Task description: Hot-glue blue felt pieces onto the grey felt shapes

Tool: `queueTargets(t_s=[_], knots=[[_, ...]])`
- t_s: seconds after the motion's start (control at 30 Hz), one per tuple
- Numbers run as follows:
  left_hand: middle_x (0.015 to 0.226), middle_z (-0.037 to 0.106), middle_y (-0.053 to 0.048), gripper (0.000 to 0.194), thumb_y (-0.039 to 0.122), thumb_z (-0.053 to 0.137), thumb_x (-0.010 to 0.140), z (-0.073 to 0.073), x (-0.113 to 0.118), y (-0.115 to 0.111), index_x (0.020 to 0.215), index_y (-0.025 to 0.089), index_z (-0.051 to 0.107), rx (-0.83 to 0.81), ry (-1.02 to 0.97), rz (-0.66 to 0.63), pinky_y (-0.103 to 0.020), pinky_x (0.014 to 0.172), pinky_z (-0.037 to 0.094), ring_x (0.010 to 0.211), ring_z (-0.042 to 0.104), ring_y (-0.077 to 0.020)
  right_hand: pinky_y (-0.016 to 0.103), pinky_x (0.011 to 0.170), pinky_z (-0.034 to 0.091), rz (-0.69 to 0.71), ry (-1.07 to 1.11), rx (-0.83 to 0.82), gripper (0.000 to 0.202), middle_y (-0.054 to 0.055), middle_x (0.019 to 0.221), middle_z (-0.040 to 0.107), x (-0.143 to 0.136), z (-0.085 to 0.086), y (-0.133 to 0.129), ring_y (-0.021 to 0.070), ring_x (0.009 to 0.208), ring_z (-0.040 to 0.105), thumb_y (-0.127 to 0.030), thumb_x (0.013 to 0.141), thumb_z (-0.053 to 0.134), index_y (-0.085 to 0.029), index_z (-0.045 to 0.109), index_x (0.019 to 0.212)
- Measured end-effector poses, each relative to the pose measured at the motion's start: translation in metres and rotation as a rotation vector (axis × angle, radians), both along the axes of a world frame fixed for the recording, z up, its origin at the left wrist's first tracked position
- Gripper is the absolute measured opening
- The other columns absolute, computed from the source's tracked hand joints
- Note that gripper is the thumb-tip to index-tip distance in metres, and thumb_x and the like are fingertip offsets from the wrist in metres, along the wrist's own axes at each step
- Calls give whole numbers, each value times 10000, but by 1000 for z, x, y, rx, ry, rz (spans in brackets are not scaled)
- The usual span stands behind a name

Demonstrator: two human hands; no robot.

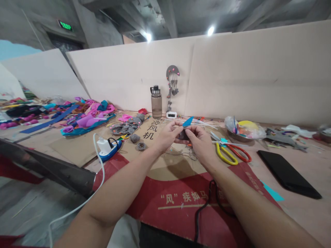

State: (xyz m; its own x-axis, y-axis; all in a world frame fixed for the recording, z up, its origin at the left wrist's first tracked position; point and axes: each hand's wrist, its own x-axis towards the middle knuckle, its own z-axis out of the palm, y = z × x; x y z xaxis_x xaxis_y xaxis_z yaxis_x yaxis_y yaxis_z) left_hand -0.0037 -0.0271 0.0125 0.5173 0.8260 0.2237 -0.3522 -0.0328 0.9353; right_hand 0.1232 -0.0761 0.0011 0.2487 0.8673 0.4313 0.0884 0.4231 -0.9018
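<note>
Both hands meet above the cardboard sheet (pixel 165 168). My left hand (pixel 169 135) has its thumb and fingers closed on a small dark grey piece (pixel 183 135). From the right, my right hand (pixel 199 140) pinches the same piece. A pointed blue piece (pixel 188 121) sticks up between the hands; which fingers hold it is unclear. Thin grey thread (pixel 190 155) lies on the cardboard just below them. To the right of my right hand are yellow-handled scissors (pixel 227 155) and red-handled scissors (pixel 241 153).
A bottle (pixel 156 105) and a small white clock (pixel 171 115) stand by the board. Grey felt pieces (pixel 126 126), colourful fabric (pixel 90 117) and a power strip (pixel 111 151) lie left. A phone (pixel 288 174) and a metal bowl (pixel 240 137) are right. A black cord (pixel 198 220) crosses the front.
</note>
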Motion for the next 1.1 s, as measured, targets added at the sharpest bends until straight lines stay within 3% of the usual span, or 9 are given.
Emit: queueTargets(t_s=[0.17,0.3,0.37,0.43,0.53,0.63,0.8,1.0,1.1], knots=[[758,647,5,163,262,679,835,-4,0,14,884,162,560,6,-45,146,-320,707,613,662,638,-103,275,608,433,-20,-48,-53,274,-4,724,598,-2,-1,1,140,643,511,-478,753,663,-217,608,816],[735,627,14,153,231,684,849,3,-10,25,850,142,560,-6,-111,286,-317,781,613,649,612,-69,288,580,382,-11,-319,-94,412,8,605,587,10,4,3,148,585,489,-570,835,547,-207,641,665],[689,587,38,193,256,716,833,7,-17,31,833,145,558,1,-167,346,-322,803,612,617,591,-57,294,585,365,-108,-492,-100,508,26,574,591,24,9,6,161,597,508,-569,885,458,-203,632,580],[667,574,47,215,281,731,823,10,-24,36,831,149,561,11,-226,377,-325,813,611,592,580,-53,296,595,356,-313,-631,-132,452,33,600,615,41,11,11,171,619,527,-505,893,460,-201,652,618],[675,601,38,211,298,723,832,11,-30,43,852,151,573,24,-270,390,-311,824,601,618,615,-63,311,629,371,-459,-879,-306,323,75,709,678,59,3,19,206,688,589,-418,879,522,-198,677,701],[762,668,-1,200,307,700,851,11,-32,46,889,150,581,30,-277,373,-309,833,594,723,679,-95,339,656,415,-351,-1035,-536,354,122,675,674,63,-19,27,254,706,638,-493,850,597,-199,674,670],[627,587,47,199,282,725,825,12,-29,40,865,146,585,12,-277,322,-326,816,609,635,643,-80,314,592,430,-329,-968,-583,147,92,624,660,62,-45,36,226,621,635,-294,684,755,-189,654,661],[683,605,28,227,289,762,792,11,-26,35,832,130,606,3,-215,251,-335,795,622,594,582,-54,304,512,411,-468,-805,-558,144,52,586,618,76,-40,46,197,534,585,-327,730,677,-190,638,751],[651,574,38,194,266,744,812,9,-25,37,819,125,611,-11,-201,249,-343,806,621,579,562,-50,305,484,420,-501,-493,-424,190,20,591,604,76,-40,48,188,500,568,-281,703,674,-203,591,856]])
